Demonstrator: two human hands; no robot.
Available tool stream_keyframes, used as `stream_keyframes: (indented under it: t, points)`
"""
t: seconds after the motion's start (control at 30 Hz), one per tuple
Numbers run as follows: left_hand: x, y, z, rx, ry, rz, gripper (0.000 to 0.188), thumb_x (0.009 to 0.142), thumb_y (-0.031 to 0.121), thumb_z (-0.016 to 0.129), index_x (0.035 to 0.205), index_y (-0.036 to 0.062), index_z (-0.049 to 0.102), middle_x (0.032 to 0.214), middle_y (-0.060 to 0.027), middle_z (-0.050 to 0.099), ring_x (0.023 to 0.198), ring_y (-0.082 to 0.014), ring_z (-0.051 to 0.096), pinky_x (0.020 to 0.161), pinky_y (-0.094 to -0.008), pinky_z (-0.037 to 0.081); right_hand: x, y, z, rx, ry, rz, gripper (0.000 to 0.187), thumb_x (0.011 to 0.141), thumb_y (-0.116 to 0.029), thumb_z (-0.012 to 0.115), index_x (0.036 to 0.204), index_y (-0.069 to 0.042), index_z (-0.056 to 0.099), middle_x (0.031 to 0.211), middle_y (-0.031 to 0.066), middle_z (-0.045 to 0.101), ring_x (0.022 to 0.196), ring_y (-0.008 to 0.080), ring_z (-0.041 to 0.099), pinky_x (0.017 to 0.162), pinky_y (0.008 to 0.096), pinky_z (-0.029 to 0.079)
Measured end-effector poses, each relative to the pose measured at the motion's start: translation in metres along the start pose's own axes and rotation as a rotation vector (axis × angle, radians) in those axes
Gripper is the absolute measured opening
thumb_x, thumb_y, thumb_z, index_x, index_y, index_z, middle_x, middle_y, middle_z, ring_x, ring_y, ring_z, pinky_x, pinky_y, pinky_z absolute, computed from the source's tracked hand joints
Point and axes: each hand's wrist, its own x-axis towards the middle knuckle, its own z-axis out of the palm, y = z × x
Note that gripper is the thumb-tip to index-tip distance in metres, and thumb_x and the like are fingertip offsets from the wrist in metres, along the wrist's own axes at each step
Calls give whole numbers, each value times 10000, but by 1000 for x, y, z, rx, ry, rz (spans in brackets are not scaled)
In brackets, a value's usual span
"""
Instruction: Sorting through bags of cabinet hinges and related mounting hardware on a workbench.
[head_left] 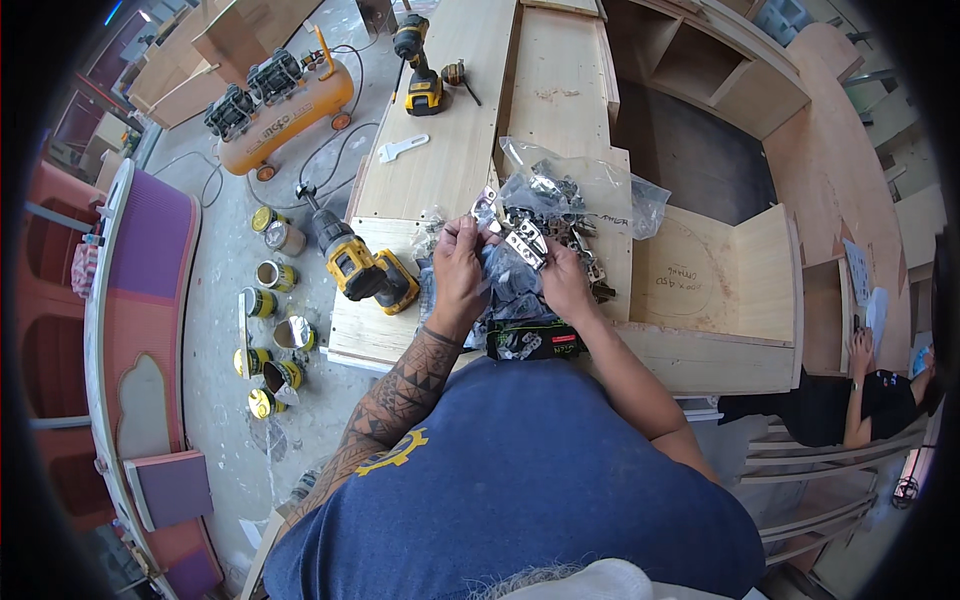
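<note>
My left hand [459,272] pinches a shiny metal cabinet hinge [485,209] by its lower end. Close beside it, my right hand [569,284] has its fingers closed on another silver cabinet hinge [524,244]. Both are held just above a heap of hinges and small metal parts, partly inside a clear plastic bag [648,205]. Crumpled clear wrappers [512,284] lie beneath my hands. A black package [530,341] sits near my body at the edge of the wooden panel. My fingers hide part of each hinge.
On the wooden panel [436,180] stand a yellow-black drill [362,265] and, farther off, another drill [420,70]; a white flat wrench [403,148] lies between. Left on the floor are paint cans [276,275] and an orange compressor [290,120]. A person [850,405] works at right.
</note>
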Motion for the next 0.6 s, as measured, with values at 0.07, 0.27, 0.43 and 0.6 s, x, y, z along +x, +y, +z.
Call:
stream_keyframes:
  t: [0.07,0.27,0.43,0.6]
  points:
    - [0,2,-1,-23,48,-114,188,1121,243,591,1114,61,542,935,-69,669,829,-135,667,778,-288,582,-6,10,-1,143,3,35,303,1142,-214,521,1200,0,728,879,-16,703,755,33,520,689,243,470]
    - [-4,-1,-6,-57,37,-208,162,1111,231,604,1112,73,569,936,-51,667,817,-142,674,745,-278,584,-3,8,-17,485,-178,265,490,1042,-590,637,950,-114,708,688,-106,494,547,-10,405,446,201,346]
    - [3,-1,-14,24,-3,-208,195,1112,263,603,1141,71,590,953,-47,674,852,-139,687,758,-268,589,2,17,-20,261,-159,235,353,1015,-407,741,907,-71,734,668,-113,481,583,-6,416,498,209,331]
    - [1,2,-19,439,-6,7,395,1012,147,750,1305,-10,536,1064,-70,627,926,-172,684,890,-342,601,4,13,-26,-107,-114,61,365,956,-376,768,942,-11,757,701,-10,627,612,68,510,583,296,444]
